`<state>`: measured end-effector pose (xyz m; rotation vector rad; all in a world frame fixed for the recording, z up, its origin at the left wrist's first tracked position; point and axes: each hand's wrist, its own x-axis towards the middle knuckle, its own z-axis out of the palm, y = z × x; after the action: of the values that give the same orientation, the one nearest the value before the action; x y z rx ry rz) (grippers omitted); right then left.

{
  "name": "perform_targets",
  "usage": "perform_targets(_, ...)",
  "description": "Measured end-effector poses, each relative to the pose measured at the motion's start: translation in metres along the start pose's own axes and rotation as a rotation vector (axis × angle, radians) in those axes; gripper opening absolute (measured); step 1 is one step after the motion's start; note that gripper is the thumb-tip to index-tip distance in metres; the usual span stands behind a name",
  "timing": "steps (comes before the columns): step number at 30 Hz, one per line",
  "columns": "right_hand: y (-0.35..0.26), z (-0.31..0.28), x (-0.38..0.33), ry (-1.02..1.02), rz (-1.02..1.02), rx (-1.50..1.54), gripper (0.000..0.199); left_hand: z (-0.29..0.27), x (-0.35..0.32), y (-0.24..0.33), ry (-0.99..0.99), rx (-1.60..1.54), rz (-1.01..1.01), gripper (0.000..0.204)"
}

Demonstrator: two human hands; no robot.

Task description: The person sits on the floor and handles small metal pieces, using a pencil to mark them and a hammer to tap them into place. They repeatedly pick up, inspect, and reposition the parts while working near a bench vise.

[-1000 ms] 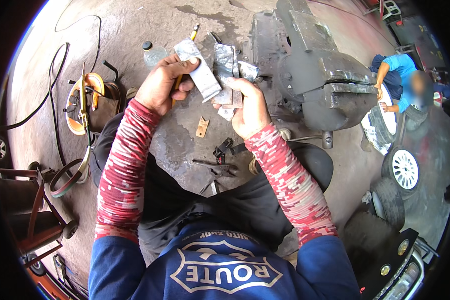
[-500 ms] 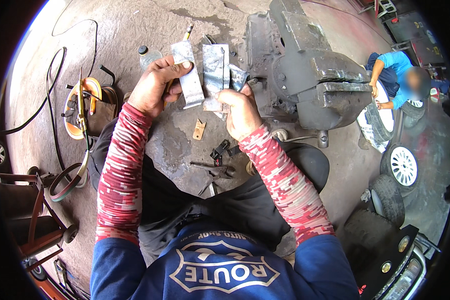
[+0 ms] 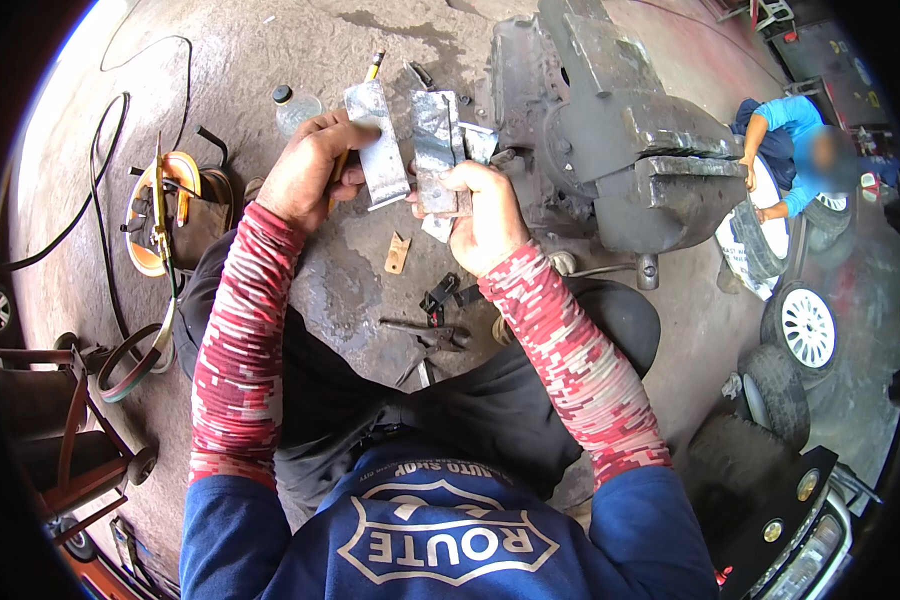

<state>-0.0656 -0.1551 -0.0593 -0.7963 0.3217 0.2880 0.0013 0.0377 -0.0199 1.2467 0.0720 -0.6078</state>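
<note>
My left hand (image 3: 315, 172) is closed round a bent strip of silvery sheet metal (image 3: 378, 150), its thumb on the face. A yellow pencil (image 3: 375, 66) passes behind that strip, also in my left grip. My right hand (image 3: 488, 222) pinches a second sheet-metal plate (image 3: 433, 125) with a worn, patchy surface. The two pieces are held upright side by side with a narrow gap between them. Another shiny metal scrap (image 3: 480, 143) shows behind my right hand; whether it is held I cannot tell. Fingers hide the lower part of the plate.
A large bench vise (image 3: 660, 150) stands close to the right. On the floor lie pliers (image 3: 425, 335), a small notched tan piece (image 3: 397, 253) and a clear bottle (image 3: 298, 108). An orange-rimmed container (image 3: 135, 240) with tools sits left, near black hoses. A person (image 3: 795, 150) handles a wheel at right.
The right-hand plate has shifted slightly and turned, and my right fingers have moved on it. My left hand and its strip stay nearly in place.
</note>
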Motion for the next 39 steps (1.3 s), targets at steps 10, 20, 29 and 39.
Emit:
perform_targets(10, 0.002, 0.015, -0.005, 0.068, -0.042, -0.024, 0.020, 0.002, 0.001, -0.007, -0.088, 0.043, -0.018, 0.009)
perform_targets(20, 0.005, 0.014, -0.004, -0.023, -0.086, -0.078, 0.024, 0.004, 0.004, -0.015, -0.035, -0.001, -0.014, 0.014)
perform_targets(29, 0.005, 0.014, -0.004, -0.067, -0.062, -0.113, 0.024, 0.002, 0.001, -0.013, -0.019, 0.011, -0.060, 0.015)
perform_targets(39, 0.011, 0.015, -0.006, -0.089, -0.001, 0.007, 0.025, -0.001, -0.002, -0.014, -0.074, -0.119, -0.109, 0.013)
